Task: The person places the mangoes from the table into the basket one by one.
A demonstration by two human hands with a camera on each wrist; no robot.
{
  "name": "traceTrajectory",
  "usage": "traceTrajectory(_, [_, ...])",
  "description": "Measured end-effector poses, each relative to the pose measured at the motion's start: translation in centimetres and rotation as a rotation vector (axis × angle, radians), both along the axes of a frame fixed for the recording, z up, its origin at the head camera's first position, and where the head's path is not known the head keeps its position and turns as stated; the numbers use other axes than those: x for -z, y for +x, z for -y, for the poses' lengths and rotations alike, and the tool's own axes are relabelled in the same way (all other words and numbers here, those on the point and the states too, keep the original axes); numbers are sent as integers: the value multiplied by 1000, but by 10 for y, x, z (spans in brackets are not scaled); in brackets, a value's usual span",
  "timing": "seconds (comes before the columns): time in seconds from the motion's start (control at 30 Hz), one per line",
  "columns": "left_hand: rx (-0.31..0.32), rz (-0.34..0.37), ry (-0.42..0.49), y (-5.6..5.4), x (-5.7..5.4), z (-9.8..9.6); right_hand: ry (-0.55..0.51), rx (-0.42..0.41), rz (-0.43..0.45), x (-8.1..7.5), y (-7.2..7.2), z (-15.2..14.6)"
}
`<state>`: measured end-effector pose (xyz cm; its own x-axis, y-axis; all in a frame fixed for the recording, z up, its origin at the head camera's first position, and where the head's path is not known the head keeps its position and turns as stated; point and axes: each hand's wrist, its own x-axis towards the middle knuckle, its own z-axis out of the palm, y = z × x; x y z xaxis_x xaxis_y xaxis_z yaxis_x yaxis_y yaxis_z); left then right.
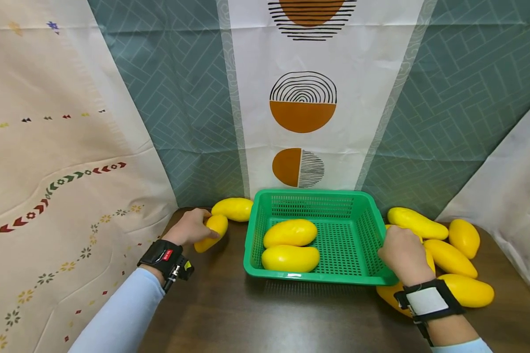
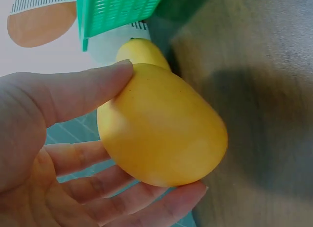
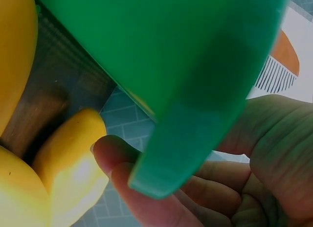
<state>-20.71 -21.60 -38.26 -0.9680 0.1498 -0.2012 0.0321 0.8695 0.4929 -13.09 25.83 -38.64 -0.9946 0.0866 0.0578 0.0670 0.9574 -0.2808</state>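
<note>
My left hand (image 1: pixel 189 228) holds a yellow mango (image 1: pixel 216 226) at the left of a green plastic basket (image 1: pixel 309 278). In the left wrist view the thumb presses one side of that mango (image 2: pixel 164 129), and the fingers curve round the other. Two mangoes lie in the basket's left half, an upper one (image 1: pixel 290 233) and a lower one (image 1: pixel 290 258). At the basket's right side my right hand (image 1: pixel 404 255) grips the rim. Its fingers curl under the rim's green lip (image 3: pixel 205 90) in the right wrist view, while the thumb tip is hidden behind it.
Another mango (image 1: pixel 232 209) lies behind the left hand, beside the basket's back left corner. Several mangoes (image 1: pixel 417 224) are grouped on the right of the brown table (image 1: pixel 265 318), partly hidden by the right hand. A patterned curtain (image 1: pixel 194 98) hangs behind.
</note>
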Motion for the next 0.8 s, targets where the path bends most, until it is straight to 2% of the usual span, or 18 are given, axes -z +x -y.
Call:
traceTrajectory(0.23, [28, -110, -25, -5, -12, -9, 12, -5, -16, 2, -1, -1])
traceTrajectory(0.47, [26, -239, -27, -10, -22, -30, 10, 2, -1, 1, -1, -1])
traceTrajectory(0.63, [42, -349, -75, -14, -27, -49, 13, 6, 17, 1, -2, -1])
traceTrajectory(0.8, [68, -379, -128, -15, -34, -72, 19, 4, 20, 1, -2, -2])
